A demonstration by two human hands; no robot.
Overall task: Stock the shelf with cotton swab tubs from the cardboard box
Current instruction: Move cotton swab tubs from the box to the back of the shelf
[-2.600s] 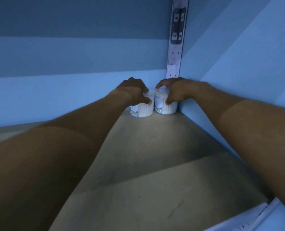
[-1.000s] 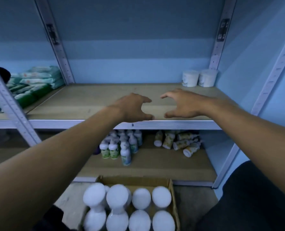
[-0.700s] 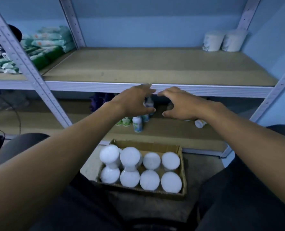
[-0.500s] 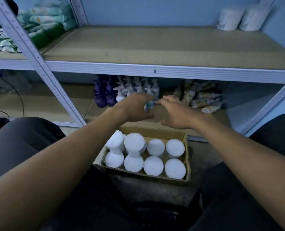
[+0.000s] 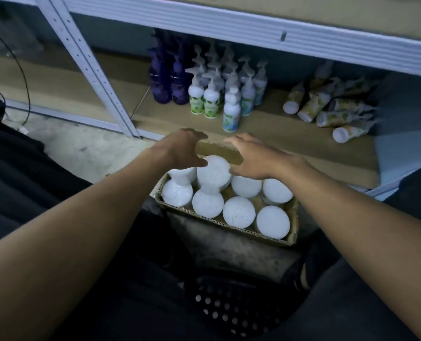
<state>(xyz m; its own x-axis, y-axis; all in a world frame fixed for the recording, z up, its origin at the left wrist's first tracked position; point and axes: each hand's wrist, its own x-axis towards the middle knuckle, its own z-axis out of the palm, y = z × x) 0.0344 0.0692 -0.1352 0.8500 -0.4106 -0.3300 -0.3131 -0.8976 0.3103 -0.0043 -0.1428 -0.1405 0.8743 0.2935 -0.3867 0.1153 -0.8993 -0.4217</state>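
Cardboard box [image 5: 293, 219] sits on the floor at frame centre, open top, long side running from left-centre down toward lower right. Inside, cotton swab tubs [image 5: 239, 212] stand upright, long axes vertical, round white lids facing up toward the camera. Two rows of lids are visible at the lower level. At the box's upper-left end, two more tubs sit higher, stacked on others; the raised tub [image 5: 213, 171] near centre is upright, lid up, with a second raised one just left of it partly hidden by the wrist.

Left hand [image 5: 180, 151] hovers above the box's far-left end, fingers spread and loosely bent, thumb tip near or at the raised tub's left rim; cannot tell if it touches. Right hand [image 5: 251, 157] is on the other side of the same tub, fingers extended and spread, thumb at the lid's right edge; contact unclear. Neither hand holds anything. Both forearms enter from the lower corners.

Behind the box, the bottom shelf board [image 5: 290, 141] crosses the middle of the frame. On it: dark purple bottles [image 5: 166, 77] upper centre, white pump bottles [image 5: 224, 92] upright just right of them, and yellowish tubes [image 5: 327, 109] lying on their sides at upper right. A perforated metal upright [image 5: 91, 67] slants at upper left. Shelf rail [image 5: 253, 28] spans the top. Dark perforated stool [image 5: 231, 313] at bottom centre.
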